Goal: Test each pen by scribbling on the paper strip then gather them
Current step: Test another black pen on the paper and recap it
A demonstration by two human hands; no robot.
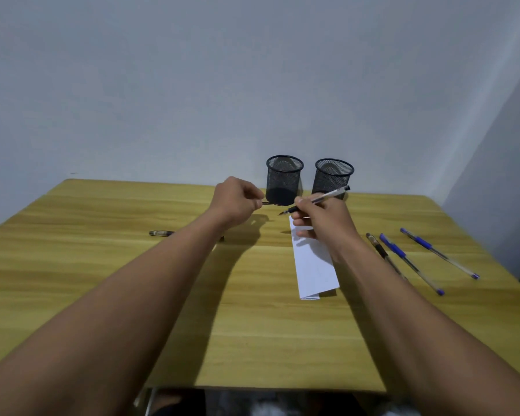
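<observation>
Right fingers (304, 206) pinch pen (327, 196), seemingly uncapped.

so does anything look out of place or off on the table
Only one stray: a dark pen lies alone on the left of the yellow wooden table, partly behind the left forearm, far from the row of three pens at right. Both black mesh cups stand upright; nothing spilled.

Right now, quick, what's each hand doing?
Left hand: pinching a small dark piece, likely a cap.
Right hand: holding an uncapped clear pen.
</observation>
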